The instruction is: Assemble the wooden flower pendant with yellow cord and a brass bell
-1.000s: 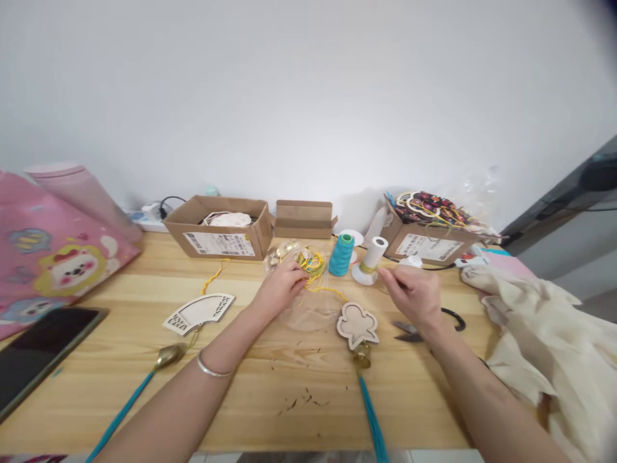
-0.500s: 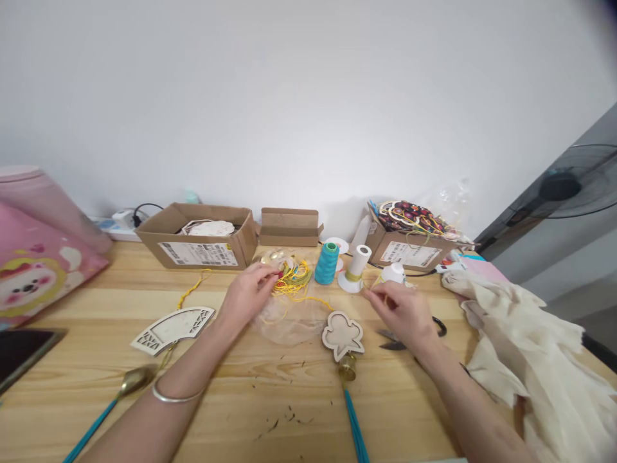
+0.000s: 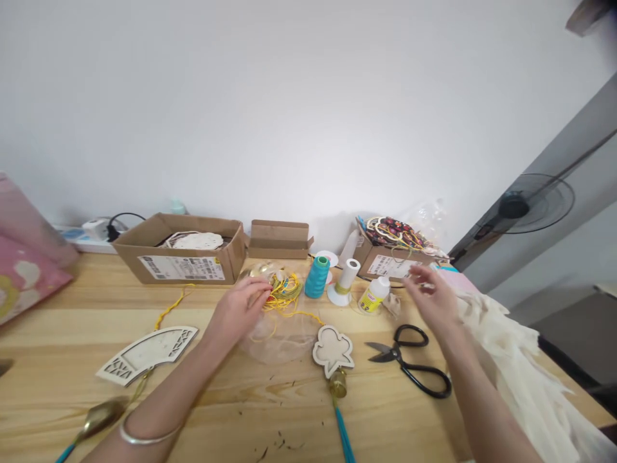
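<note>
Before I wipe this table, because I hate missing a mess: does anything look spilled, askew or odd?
Dark flecks dot the near part of the table, odd against its pale wood; scraps or marks, I can't tell. Yellow cords by the left hand lie in a loose tangle. I see no damage.

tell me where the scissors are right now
In the head view, the scissors lie right of centre, below the yellow-labelled bottle and right of the flower cutout.

One head-worn camera faces the wall (image 3: 289,116), looking down over the table (image 3: 395,424).
</note>
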`<state>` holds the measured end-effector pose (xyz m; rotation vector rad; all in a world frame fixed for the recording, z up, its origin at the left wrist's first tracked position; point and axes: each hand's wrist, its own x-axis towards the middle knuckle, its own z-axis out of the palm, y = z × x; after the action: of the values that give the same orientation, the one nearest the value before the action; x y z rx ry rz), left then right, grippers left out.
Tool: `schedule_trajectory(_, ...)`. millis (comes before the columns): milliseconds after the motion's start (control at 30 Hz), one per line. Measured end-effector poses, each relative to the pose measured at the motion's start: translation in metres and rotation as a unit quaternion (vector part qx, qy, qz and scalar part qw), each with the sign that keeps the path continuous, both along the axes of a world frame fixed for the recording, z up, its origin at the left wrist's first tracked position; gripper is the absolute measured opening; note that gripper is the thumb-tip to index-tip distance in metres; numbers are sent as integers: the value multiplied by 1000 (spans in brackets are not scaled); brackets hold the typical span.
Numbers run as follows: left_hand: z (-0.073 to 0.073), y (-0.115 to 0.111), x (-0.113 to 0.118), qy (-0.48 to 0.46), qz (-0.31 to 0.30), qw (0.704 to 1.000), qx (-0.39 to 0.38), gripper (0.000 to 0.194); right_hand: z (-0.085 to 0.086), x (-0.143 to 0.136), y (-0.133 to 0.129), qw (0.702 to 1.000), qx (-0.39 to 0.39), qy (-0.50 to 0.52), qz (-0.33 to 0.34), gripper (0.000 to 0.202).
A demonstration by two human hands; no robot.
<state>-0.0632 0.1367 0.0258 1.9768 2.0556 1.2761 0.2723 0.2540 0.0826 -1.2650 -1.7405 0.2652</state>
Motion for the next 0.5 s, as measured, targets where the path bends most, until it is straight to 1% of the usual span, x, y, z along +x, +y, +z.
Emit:
schedule_trajectory(67, -1, 0, 3, 0, -6, 1000, 9, 23, -25, -6, -2, 996, -50, -36, 59, 45)
schedule_trajectory(133, -2, 0, 4, 1, -8, 1000, 18, 23, -44, -15, -4, 990, -77, -69, 93, 45)
schedule_trajectory(200, -2, 1, 5, 1, -7, 1000, 23, 23, -51, -23, -5, 986, -82, -88, 111, 38)
schedule_trajectory(233, -3, 1, 5, -1, -4, 1000, 21, 23, -50, -26, -6, 988, -72, -85, 110, 36)
schedule_trajectory(267, -3, 1, 4, -3, -2, 1000, 18, 23, -46, -28, -8, 991, -55, -67, 102, 35)
schedule_trajectory(333, -3, 1, 4, -5, -2, 1000, 9, 22, -31, -28, -11, 997, 0, 23, 71, 37)
schedule_trajectory(367, -4, 1, 4, -5, -4, 1000, 7, 22, -21, -27, -13, 994, 25, 93, 57, 39)
schedule_trajectory(400, -3, 1, 4, -4, -8, 1000, 7, 22, -9, -26, -15, 980, 53, 183, 60, 39)
schedule_trajectory(433, -3, 1, 4, -4, -12, 1000, 9, 22, 1, -25, -17, 963, 63, 250, 83, 37)
schedule_trajectory(500, -3, 1, 6, -2, -20, 1000, 13, 21, 20, -22, -19, 943, 18, 281, 178, 38)
